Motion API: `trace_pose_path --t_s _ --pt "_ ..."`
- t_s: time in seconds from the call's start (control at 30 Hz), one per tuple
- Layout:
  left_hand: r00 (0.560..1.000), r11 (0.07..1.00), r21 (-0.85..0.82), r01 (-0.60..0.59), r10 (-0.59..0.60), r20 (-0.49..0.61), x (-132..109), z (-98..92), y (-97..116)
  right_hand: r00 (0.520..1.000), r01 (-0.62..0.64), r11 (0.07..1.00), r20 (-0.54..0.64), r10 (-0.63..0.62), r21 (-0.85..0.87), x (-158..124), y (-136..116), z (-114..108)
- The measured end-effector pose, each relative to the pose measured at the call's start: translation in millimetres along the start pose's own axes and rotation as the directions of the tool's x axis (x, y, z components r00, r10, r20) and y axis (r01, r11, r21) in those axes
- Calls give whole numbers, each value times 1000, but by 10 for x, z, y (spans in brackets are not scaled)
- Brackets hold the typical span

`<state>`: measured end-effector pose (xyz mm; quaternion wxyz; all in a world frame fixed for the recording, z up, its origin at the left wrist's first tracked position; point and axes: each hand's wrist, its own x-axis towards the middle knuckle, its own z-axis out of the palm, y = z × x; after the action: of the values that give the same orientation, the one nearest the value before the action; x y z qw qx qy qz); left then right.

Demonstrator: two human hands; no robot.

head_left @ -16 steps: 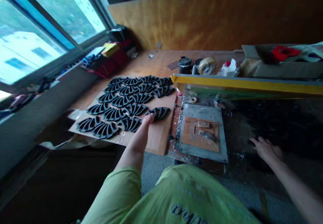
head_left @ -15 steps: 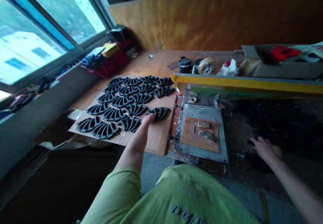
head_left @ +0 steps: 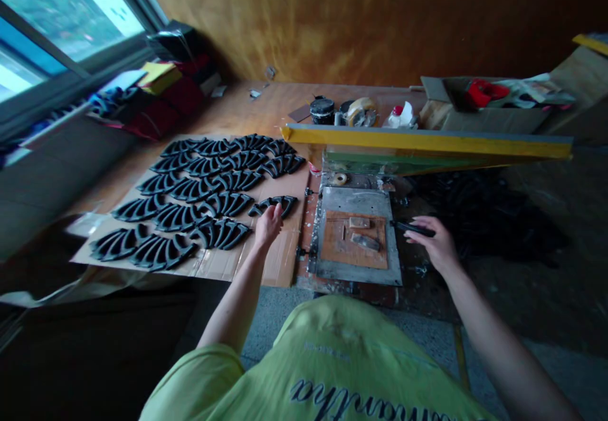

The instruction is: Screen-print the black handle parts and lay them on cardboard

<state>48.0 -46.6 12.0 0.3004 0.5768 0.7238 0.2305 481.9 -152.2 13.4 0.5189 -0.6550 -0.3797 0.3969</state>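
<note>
My right hand (head_left: pixel 439 242) pinches a slim black handle-like piece (head_left: pixel 418 228) beside the right edge of a grey metal plate (head_left: pixel 354 198). A brown board (head_left: pixel 332 256) lies on that plate and bears small worn blocks. My left hand (head_left: pixel 270 223) is over a cardboard sheet (head_left: pixel 278 259), its fingers stretched toward a short row of black handle-like pieces (head_left: pixel 287 204); no held thing shows in it. Several longer fanned rows of the same pieces (head_left: pixel 173 217) cover the sheet to the left.
A yellow-edged frame (head_left: pixel 427 136) is raised above the plate's far side. A dark heap of black pieces (head_left: pixel 503 218) lies at right. Behind stand a black-lidded tub (head_left: pixel 322 111), a tape roll (head_left: pixel 361 112) and an open carton (head_left: pixel 494 120). A red box (head_left: pixel 166 107) sits by the window.
My right hand has come left from the dark heap toward the plate, with a black piece now visible in it. My left hand has drawn back slightly from the short row. The view has shifted.
</note>
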Motion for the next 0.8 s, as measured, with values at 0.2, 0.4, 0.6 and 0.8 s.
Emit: trace_pose_path --t_s 0.2,0.4,0.6,0.8 --pt "982 860 -482 -167 189 -3 -159 134 574 937 -86 996 340 77 11 -257 -19 949" --pt "943 678 -660 -324 285 -170 -165 -74 1176 894 448 637 326 -308 -628 -208 132 1010" --pt "865 549 -689 -473 438 -245 -124 -214 1673 746 651 271 530 -403 -709 -263 24 1131" --pt "909 619 -677 -397 367 -197 -318 -243 1550 581 814 240 732 -356 -529 -260 113 1170"
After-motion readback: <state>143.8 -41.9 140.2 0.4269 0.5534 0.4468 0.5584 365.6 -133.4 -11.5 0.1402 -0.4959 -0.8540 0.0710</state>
